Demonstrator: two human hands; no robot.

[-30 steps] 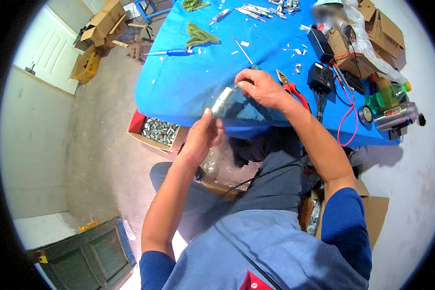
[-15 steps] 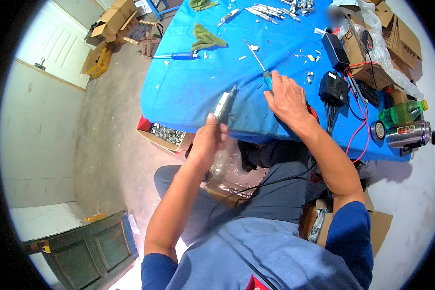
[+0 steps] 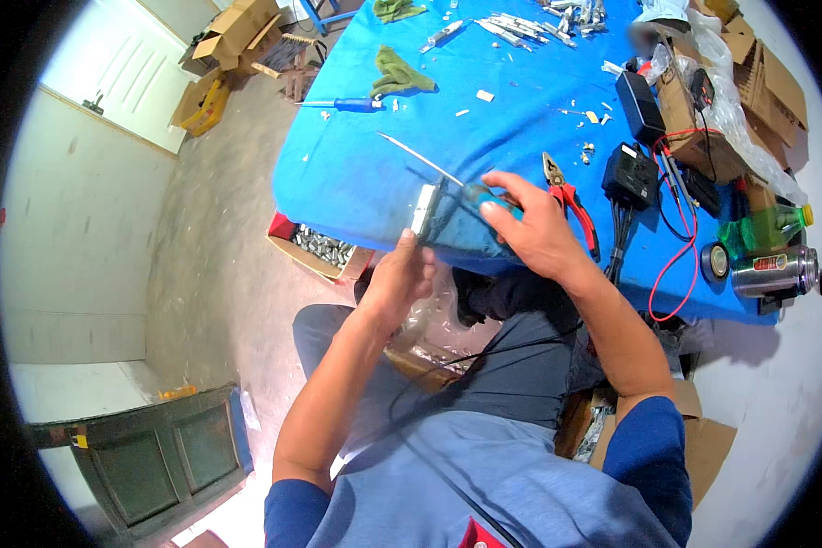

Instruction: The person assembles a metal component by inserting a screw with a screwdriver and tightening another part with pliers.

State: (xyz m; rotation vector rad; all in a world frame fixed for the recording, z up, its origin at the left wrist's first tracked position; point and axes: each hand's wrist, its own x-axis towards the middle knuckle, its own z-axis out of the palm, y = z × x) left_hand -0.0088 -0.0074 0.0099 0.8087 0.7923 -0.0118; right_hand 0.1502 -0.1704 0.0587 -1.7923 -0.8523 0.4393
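Observation:
At the near edge of the blue-covered table point(image 3: 338, 173), my left hand point(image 3: 402, 279) is closed round the lower end of a slim white and grey device point(image 3: 423, 210). Its narrow tip points away from me. A screwdriver point(image 3: 477, 194) with a teal handle is gripped in my right hand point(image 3: 543, 228). The long metal shaft slants up and left, crossing just beyond the device's tip; whether they touch I cannot tell. Red-handled pliers point(image 3: 571, 203) lie right of my right hand.
Another screwdriver point(image 3: 352, 104) and a green cloth point(image 3: 398, 73) lie farther left. Similar white devices point(image 3: 516, 29) are piled at the back. A black adapter point(image 3: 630, 173), red wires, a green bottle point(image 3: 767, 230) and a steel flask point(image 3: 776, 272) stand right. A box of metal parts point(image 3: 320, 248) sits below left.
My right hand has drawn nearer and turned the screwdriver leftward, its shaft now over the device's tip. My left hand with the device has lowered slightly. The pliers have come into sight.

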